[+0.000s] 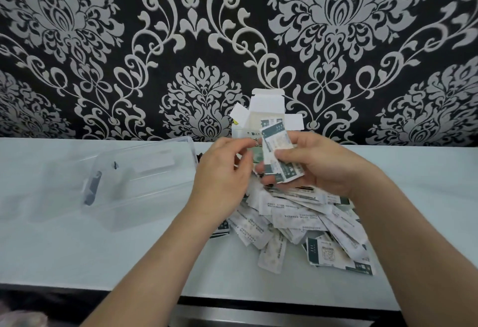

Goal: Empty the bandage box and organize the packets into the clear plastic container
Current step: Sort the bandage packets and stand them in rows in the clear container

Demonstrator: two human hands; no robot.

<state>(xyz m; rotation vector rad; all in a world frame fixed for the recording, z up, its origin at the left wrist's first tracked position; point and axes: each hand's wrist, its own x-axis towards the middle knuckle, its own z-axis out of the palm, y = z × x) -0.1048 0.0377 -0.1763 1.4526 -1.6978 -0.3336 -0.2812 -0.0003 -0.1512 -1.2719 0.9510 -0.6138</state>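
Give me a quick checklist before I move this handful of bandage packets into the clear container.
1. Handful secured: ok. The right hand grips a stack of packets.
2. Left hand free: cannot tell. Its curled fingers are at the stack's edge; a pinch isn't clear.
3. Bandage box emptied: cannot tell. Its flaps are open, but the inside is hidden.
4. Clear container ready: cannot tell. It lies on the table left of the hands; whether it is open isn't clear.
5. All packets gathered: not ok. A loose pile lies on the table under the hands.
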